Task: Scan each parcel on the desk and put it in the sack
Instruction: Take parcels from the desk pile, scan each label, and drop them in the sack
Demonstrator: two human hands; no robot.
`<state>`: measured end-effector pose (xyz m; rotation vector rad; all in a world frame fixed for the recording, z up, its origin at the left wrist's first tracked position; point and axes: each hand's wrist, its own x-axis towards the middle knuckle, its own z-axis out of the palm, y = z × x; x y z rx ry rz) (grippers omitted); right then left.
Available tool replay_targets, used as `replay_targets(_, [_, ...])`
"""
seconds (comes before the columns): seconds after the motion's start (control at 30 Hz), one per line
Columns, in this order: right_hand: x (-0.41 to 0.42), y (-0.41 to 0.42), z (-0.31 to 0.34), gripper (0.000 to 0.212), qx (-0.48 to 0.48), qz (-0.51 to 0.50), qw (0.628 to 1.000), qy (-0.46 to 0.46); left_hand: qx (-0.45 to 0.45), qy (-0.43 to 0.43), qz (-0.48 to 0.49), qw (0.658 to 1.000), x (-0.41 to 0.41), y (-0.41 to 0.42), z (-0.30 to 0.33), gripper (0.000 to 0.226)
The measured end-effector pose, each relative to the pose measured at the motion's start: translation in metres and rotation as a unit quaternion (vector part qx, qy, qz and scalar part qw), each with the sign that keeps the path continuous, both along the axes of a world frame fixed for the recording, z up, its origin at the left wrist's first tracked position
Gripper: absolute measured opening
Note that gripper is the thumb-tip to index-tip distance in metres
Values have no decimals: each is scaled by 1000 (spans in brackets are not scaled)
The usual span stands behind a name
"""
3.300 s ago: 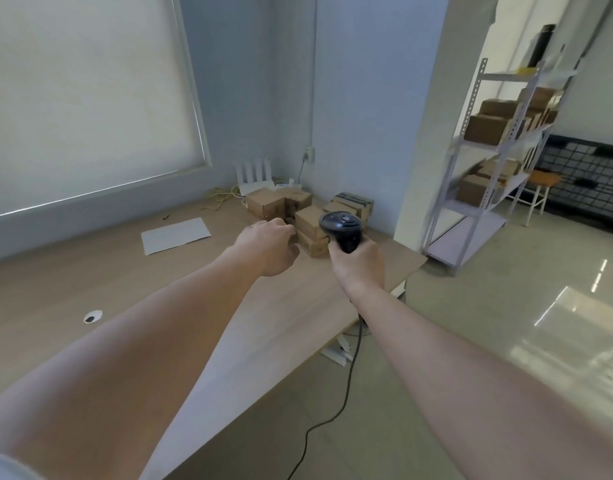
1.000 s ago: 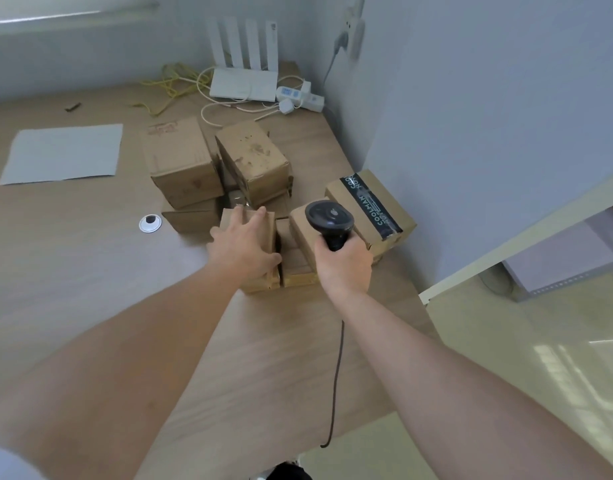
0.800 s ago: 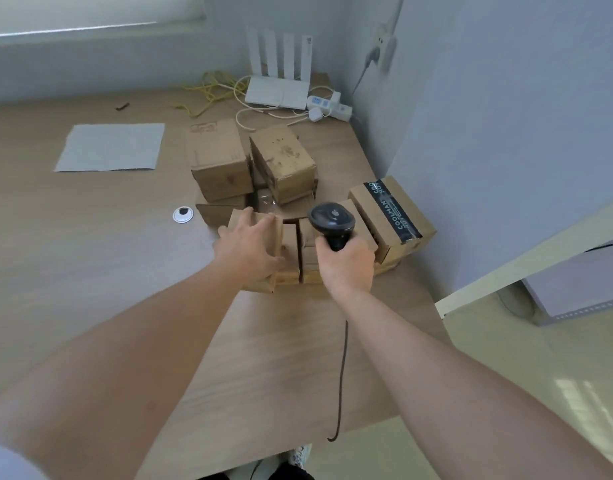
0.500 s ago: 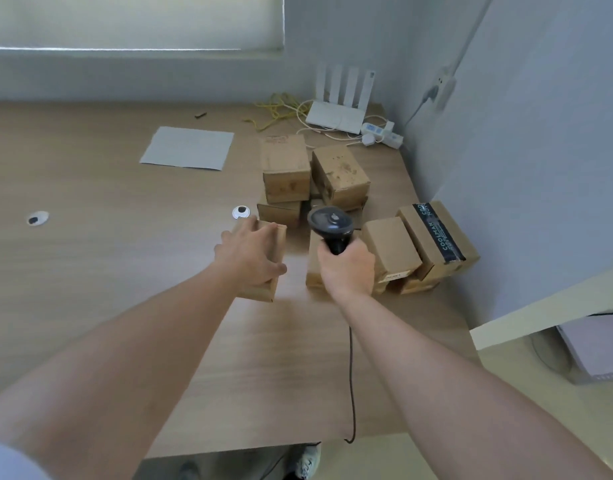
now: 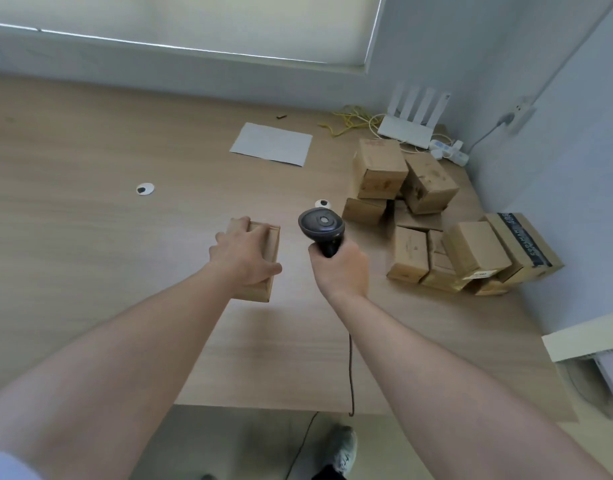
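The small cardboard parcel [image 5: 263, 261] lies on the worktop [image 5: 107, 237], apart from the pile, under the left hand [image 5: 244, 256], which grips its sides (stiff, probably light). The right hand [image 5: 339, 268] clasps the scanner [image 5: 321, 226].

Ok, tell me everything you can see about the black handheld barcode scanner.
The black handheld barcode scanner looks like dark plastic, with a rounded oval head carrying a small grey oval mark on top. Its handle runs down into the right hand, which grips it upright above the light wooden desk. A thin black cable trails from below the hand over the desk's front edge. It touches no parcel; the small brown cardboard parcel under the left hand lies to its left.
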<state>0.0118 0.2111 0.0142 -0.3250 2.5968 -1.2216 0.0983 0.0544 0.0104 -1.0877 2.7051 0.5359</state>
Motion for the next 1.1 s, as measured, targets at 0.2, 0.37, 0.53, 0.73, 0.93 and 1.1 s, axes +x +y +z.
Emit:
replay_targets(0.2, [89, -58, -9, 19, 21, -14, 1000, 2, 14, -13, -3, 1000, 97, -63, -12, 84])
replay_targets(0.37, [147, -96, -22, 19, 27, -14, 1000, 3, 20, -31, 2, 999, 164, -99, -25, 86])
replay_targets(0.53, [182, -123, -35, 18, 25, -3, 1000, -8, 22, -38, 23, 999, 202, -124, -37, 85])
replay_targets(0.73, [194, -150, -46, 16, 27, 6, 999, -18, 17, -32, 34, 999, 214, -149, -48, 82])
replay_targets(0.93, [182, -182, -62, 15, 28, 10, 999, -36, 22, -37, 27, 999, 204, -173, -64, 85])
replay_targets(1.1, [153, -215, -80, 16, 26, 10, 998, -57, 17, -40, 30, 999, 176, -201, -82, 87])
